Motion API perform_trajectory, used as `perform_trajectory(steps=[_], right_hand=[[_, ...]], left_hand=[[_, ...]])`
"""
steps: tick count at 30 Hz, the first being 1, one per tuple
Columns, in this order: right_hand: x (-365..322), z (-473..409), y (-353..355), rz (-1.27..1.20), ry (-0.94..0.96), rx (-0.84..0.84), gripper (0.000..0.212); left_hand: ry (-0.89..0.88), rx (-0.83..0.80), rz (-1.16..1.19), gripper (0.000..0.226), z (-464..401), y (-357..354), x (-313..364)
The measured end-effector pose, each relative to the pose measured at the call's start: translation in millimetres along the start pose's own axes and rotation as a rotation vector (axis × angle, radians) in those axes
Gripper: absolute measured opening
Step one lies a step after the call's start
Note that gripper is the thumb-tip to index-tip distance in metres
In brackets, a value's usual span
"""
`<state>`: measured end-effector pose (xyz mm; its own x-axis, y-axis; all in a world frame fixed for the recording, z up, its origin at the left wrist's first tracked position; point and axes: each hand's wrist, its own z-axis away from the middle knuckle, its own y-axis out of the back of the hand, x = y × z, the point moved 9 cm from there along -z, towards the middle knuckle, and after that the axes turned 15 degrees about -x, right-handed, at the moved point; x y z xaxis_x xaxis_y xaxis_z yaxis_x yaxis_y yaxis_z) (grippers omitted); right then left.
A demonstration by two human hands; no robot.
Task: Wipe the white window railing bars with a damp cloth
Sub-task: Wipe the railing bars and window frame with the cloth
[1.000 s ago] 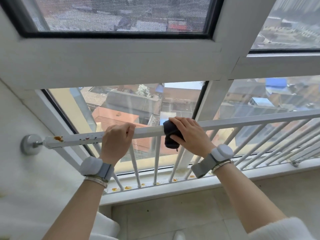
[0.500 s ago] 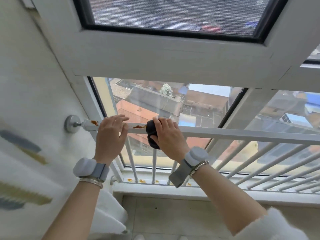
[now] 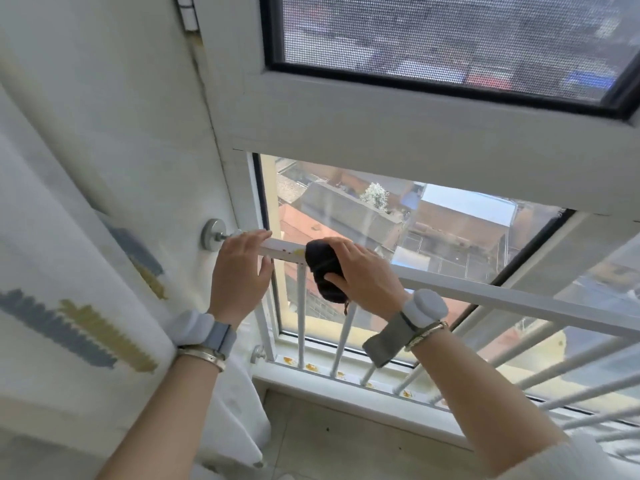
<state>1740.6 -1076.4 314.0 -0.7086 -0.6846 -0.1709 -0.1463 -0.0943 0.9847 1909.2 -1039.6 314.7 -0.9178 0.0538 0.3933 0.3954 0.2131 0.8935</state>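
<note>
Left wrist: pale grey rounded sensor pod on blue-grey fabric strap, thin silver metal bangle beside it. Right wrist: matching grey pod with loose-ended grey strap, silver bracelet. Right forearm: fluffy white sleeve cuff

The right hand grips a dark cloth wrapped over the white top rail of the window railing, near its left end. The left hand rests on the same rail just beside the cloth, fingers fairly straight, next to the round metal wall mount. Orange-yellow stains mark the rail between both hands. Vertical bars drop to a spotted bottom rail. A patterned curtain hangs at left.
</note>
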Motion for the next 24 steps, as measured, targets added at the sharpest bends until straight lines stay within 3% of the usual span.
perform_trajectory(steps=[7,13,18,21,24], right_hand=[[-4.4,-1.1,-6.5,0.075,-0.097,0.174,0.049],[-42.4,-45.4,-19.5,0.089,-0.048,0.123,0.046],[-67.7,-69.3,-18.0,0.051,0.024,0.178,0.044],[-67.7,-62.5,-6.0,-0.139,0.076,0.233,0.027],[-52.1,-58.9,12.4,-0.391,-0.030,0.378,0.020]], left_hand=[[0.151,0.003,0.075,0.056,12.6,2.1,-20.9],[0.193,-0.014,0.018,0.061,14.4,6.6,-32.3],[0.185,-0.011,-0.032,0.062,15.1,14.2,-32.5],[0.199,-0.023,-0.062,0.063,18.1,13.4,-34.2],[0.214,-0.033,-0.058,0.064,19.3,11.4,-38.6]])
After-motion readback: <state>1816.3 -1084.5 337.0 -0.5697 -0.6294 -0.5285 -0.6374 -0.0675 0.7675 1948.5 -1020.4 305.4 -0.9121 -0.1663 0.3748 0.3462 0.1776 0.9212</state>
